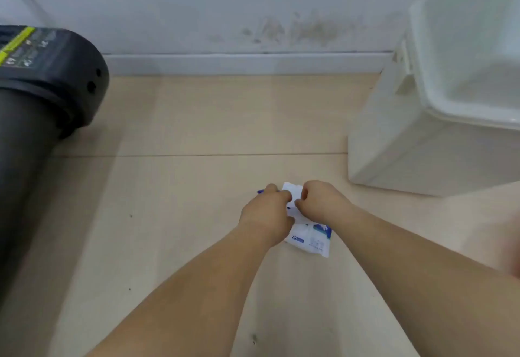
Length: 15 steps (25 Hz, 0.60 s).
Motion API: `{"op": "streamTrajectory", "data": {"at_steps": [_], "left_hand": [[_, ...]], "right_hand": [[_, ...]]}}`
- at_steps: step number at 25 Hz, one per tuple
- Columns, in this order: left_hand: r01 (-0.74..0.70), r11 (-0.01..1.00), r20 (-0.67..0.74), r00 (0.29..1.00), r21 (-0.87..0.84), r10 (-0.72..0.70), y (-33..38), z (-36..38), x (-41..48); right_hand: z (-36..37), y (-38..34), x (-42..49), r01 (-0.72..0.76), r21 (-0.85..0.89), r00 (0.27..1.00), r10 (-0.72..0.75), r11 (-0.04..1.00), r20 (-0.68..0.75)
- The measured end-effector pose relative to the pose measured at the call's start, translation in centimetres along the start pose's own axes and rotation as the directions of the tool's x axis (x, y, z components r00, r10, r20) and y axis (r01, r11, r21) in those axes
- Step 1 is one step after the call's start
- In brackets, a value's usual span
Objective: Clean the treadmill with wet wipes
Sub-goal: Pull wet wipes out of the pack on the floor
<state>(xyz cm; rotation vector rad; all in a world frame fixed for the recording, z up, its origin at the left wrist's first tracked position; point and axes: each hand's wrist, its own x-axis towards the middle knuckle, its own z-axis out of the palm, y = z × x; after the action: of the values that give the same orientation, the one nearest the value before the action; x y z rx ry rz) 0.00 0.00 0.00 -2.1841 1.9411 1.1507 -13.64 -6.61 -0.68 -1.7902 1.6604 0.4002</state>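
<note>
- Head view: a pack point(312, 240) of wet wipes, white with blue print, lies on the pale wood floor point(197, 188) near the middle, and both hands are on its far half.
- The left hand point(266, 213) covers the pack's left side, its fingers curled down onto it. A blue bit of the pack shows just past its fingertips.
- The right hand point(320, 200) is bunched, with fingers and thumb drawn together in a pinch at the pack's top. Its knuckles are nearly touching the left hand's fingers.
- A white sheet point(292, 188) sticks out beyond the right fingers. I cannot tell if it is a wipe or the pack's flap.
- The pack's near end pokes out below and between the two wrists, uncovered.
- The treadmill point(42, 84), black with a yellow-green stripe, sits at the far left, well apart from the pack.
- A white cabinet point(408, 145) stands to the right against the wall point(197, 13).
</note>
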Motion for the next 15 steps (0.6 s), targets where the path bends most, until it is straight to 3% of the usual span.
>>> {"op": "streamTrajectory", "data": {"at_steps": [2,4,7,10,15], "left_hand": [[-0.051,0.991,0.064,0.997,0.127,0.043,0.8,0.7,0.9],[-0.087,0.974,0.097,0.993,0.211,0.068,1.7,1.2,1.1],[-0.129,0.951,0.036,0.992,0.281,0.125,2.0,2.1,1.8],[-0.023,0.998,-0.055,0.998,0.055,0.026,1.6,1.4,2.9],[0.054,0.959,-0.012,0.998,-0.279,-0.06,0.4,0.1,3.8]], "right_hand": [[-0.1,0.9,0.6,0.002,-0.029,1.0,-0.001,1.0,0.029],[-0.4,1.8,0.9,-0.003,0.127,0.998,-0.004,0.992,0.055],[0.4,2.7,0.7,-0.015,0.385,0.994,-0.026,0.923,0.101],[0.2,3.4,1.4,-0.096,0.521,0.986,0.011,0.848,0.164],[-0.2,4.4,1.8,-0.086,0.475,0.954,-0.065,0.876,0.294]]}}
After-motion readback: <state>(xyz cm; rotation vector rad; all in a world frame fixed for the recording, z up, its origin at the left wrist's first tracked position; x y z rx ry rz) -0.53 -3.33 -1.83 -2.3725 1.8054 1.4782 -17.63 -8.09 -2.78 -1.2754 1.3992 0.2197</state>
